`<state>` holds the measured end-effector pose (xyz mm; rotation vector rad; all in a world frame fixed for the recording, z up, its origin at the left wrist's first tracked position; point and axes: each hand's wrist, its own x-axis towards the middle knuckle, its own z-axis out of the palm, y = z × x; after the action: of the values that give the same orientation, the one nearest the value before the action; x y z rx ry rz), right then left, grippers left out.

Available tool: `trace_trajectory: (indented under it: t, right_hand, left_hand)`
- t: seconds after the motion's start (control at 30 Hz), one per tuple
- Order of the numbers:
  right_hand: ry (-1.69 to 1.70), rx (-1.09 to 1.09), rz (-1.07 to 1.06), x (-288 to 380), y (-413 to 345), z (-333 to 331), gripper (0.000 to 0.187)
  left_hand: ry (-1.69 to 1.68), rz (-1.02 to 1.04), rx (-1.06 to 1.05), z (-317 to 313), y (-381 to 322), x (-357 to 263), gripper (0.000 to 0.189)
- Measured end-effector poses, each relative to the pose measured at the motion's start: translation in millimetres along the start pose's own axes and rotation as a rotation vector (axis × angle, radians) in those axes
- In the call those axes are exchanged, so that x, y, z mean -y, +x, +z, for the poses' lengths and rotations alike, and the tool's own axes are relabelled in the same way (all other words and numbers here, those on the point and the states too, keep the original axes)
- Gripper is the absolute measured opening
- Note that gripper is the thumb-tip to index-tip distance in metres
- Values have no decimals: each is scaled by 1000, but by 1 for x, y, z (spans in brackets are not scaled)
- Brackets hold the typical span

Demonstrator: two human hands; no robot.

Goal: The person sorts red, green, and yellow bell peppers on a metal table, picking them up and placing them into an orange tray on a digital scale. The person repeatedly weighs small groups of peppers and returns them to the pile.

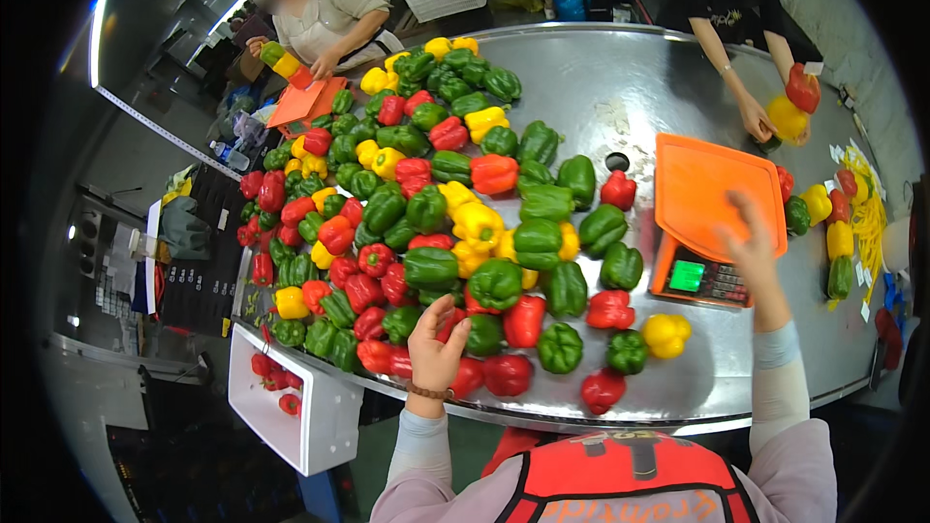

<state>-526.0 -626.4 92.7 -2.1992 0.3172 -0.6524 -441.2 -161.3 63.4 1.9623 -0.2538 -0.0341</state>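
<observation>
Bell peppers in green, red and yellow spread over the steel table. My left hand (437,346), a beaded bracelet on its wrist, is held empty over the near side of the heap with fingers apart. Red peppers (507,375) and a green pepper (484,335) lie close to it. Blurred, my right hand (752,243) is above the right edge of an orange weighing scale (716,192), fingers apart and nothing in them. The scale's pan holds nothing, and its display (686,276) glows green. Left of the scale's front sits a yellow pepper (666,335).
One co-worker (327,14) holds a three-colour pepper pack at another orange scale (306,103). Across at the right, a co-worker's hands (759,120) hold another pack. Yellow mesh netting (864,211) hangs at the right edge. A white foam box (327,421) with red peppers stands front left.
</observation>
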Motion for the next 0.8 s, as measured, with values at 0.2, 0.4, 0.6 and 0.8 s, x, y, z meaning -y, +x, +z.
trace_trajectory:
  t: [0.2,0.4,0.6,0.8]
  right_hand:
    - [-288,500,-386,111,-12,184,83]
    - [-490,427,-333,125,15,219,82]
    - [-423,339,-210,133,20,244,83]
    - [-382,255,-28,133,2,255,86]
  left_hand:
    - [123,85,73,-90,41,47,46]
    - [16,-19,-20,-186,72,105,45]
    - [55,21,-50,-220,171,141,47]
    - [339,-17,-106,-209,353,194,64]
